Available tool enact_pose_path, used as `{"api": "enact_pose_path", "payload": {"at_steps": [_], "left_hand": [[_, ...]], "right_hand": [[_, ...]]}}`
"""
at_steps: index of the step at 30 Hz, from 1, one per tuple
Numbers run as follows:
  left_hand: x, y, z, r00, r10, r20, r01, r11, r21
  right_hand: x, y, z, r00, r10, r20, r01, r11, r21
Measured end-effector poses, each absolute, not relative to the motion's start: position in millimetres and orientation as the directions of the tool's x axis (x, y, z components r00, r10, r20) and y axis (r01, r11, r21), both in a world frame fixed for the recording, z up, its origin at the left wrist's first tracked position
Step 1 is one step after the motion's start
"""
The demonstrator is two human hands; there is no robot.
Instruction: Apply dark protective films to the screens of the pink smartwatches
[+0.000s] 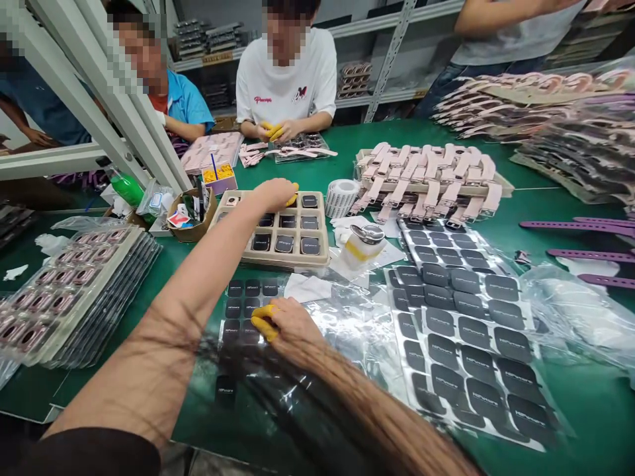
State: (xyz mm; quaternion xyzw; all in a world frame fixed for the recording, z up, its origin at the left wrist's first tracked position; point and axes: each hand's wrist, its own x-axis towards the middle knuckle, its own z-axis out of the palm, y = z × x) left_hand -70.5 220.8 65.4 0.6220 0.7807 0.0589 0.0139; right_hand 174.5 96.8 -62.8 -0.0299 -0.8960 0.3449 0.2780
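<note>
- The left hand [274, 196] reaches to the far side of the beige tray [285, 260], fingers bent down at a compartment; whether they hold anything, I cannot tell.
- The right hand [294, 324] sits low over the clear sheet [342, 324], its yellow-capped fingers drawn close together; whether a dark square is pinched there is hidden. The caps probably give grip or keep smudges off.
- The dark squares [233, 309] lie in rows on the left part of that sheet, nearer the person than the tray, presumably for a short reach between the two.
- Square black pieces [284, 244] sit singly in the tray's compartments, likely so they cannot rub together.
- More printed sheets [449, 347] overlap on the green tabletop [181, 281] to the right, seemingly as a handy supply.
</note>
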Motion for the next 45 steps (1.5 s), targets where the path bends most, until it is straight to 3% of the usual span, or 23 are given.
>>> {"api": "enact_pose_path", "payload": {"at_steps": [2,5,6,7,8,10,12,14,16,19,21,23,27,29,31,34,37,45], "left_hand": [[-47.0,186.6,58.3,-0.282,0.95,0.135,0.948,0.254,0.192],[-7.0,108.3,37.7,-0.324,0.919,0.224,0.894,0.22,0.39],[5.4,80.2,28.5,-0.399,0.89,0.222,0.708,0.145,0.692],[16.5,53.7,19.2,-0.424,0.897,0.128,0.442,0.082,0.893],[26.0,30.4,10.3,-0.432,0.902,0.015,0.197,0.078,0.977],[39.7,-3.1,-3.8,-0.416,0.887,-0.2,-0.121,0.164,0.979],[46.7,-19.1,-10.8,-0.381,0.853,-0.356,-0.277,0.262,0.925],[48.2,-22.7,-11.8,-0.317,0.845,-0.43,-0.335,0.324,0.885],[45.5,-21.1,-10.2,-0.274,0.859,-0.432,-0.367,0.322,0.873],[38.0,-18.5,-9.4,-0.355,0.853,-0.383,-0.355,0.256,0.899],[34.9,-17.9,-10.8,-0.441,0.829,-0.344,-0.295,0.229,0.928],[35.1,-17.4,-12.1,-0.486,0.814,-0.318,-0.256,0.216,0.942],[40.1,-15.4,-11.6,-0.479,0.812,-0.335,-0.269,0.227,0.936],[41.4,-15.0,-12.1,-0.466,0.817,-0.34,-0.256,0.244,0.935],[41.8,-15.3,-15.0,-0.468,0.821,-0.329,-0.223,0.25,0.942],[42.1,-16.5,-22.4,-0.461,0.832,-0.308,-0.177,0.254,0.951],[43.0,-17.1,-27.9,-0.408,0.861,-0.302,-0.14,0.267,0.953],[44.4,-15.9,-27.6,-0.387,0.872,-0.299,-0.132,0.269,0.954]], "right_hand": [[178.7,99.2,-54.3,-0.718,0.414,0.56,-0.192,0.655,-0.731],[187.8,112.9,-37.0,-0.487,0.617,0.618,-0.165,0.63,-0.759],[190.7,119.4,-32.5,-0.47,0.619,0.629,-0.141,0.651,-0.746],[192.8,126.0,-29.3,-0.494,0.589,0.639,-0.137,0.673,-0.727],[194.3,131.8,-27.9,-0.55,0.531,0.645,-0.153,0.695,-0.703],[195.0,139.2,-28.7,-0.676,0.364,0.641,-0.226,0.726,-0.65],[194.5,140.0,-30.4,-0.741,0.241,0.626,-0.289,0.727,-0.623],[195.5,137.6,-27.8,-0.773,0.23,0.592,-0.306,0.682,-0.664],[199.5,137.6,-20.0,-0.817,0.279,0.505,-0.302,0.539,-0.786],[210.3,146.6,-6.0,-0.964,0.2,0.174,-0.105,0.313,-0.944],[218.0,154.6,-1.5,-0.989,0.13,-0.067,0.118,0.438,-0.891],[222.7,160.3,-3.0,-0.967,0.188,-0.174,0.254,0.634,-0.73],[220.7,165.8,-20.6,-0.854,0.514,0.075,0.415,0.761,-0.499],[217.9,168.2,-30.7,-0.8,0.555,0.229,0.443,0.803,-0.398],[216.0,168.9,-35.9,-0.821,0.468,0.326,0.347,0.863,-0.367],[209.9,159.8,-33.1,-0.816,0.318,0.483,0.073,0.885,-0.459],[194.8,140.3,-29.5,-0.807,0.208,0.553,-0.127,0.853,-0.507],[183.4,131.9,-44.0,-0.788,0.174,0.591,-0.146,0.879,-0.454]]}}
